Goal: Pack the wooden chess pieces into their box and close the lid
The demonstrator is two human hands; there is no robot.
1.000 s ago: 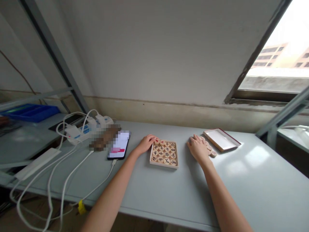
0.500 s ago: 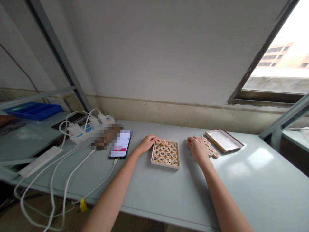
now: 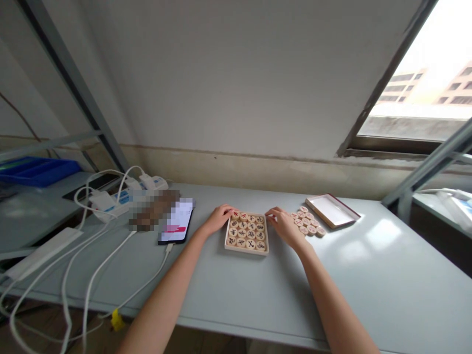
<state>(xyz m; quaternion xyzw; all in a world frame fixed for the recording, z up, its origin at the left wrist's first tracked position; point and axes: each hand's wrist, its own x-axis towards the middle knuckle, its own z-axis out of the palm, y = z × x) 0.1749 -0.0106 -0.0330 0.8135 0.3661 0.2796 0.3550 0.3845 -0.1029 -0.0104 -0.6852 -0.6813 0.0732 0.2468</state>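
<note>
A shallow, light-coloured box (image 3: 246,250) lies on the table, filled with rows of round wooden Chinese chess pieces (image 3: 242,225). Most of these carry black characters; two at its far left carry red ones. My left hand (image 3: 218,220) has its fingers curled against the box's far left corner. Close to the far right corner is my right hand (image 3: 285,227), thumb and fingers drawn together; anything between them is hidden. Just right of that hand, several loose pieces with red characters (image 3: 309,222) lie grouped on the table, partly covered by it.
The box lid (image 3: 332,210) lies inside up behind the loose pieces. At left are a charging phone (image 3: 177,221), a blurred-out brown object (image 3: 157,209), a power strip (image 3: 121,199) and white cables (image 3: 66,290). A blue tray (image 3: 40,171) stands on the neighbouring table.
My right hand has moved left from the loose pieces to the box's far right corner, uncovering more of them. The left hand stays at the box. The view has shifted slightly right.
</note>
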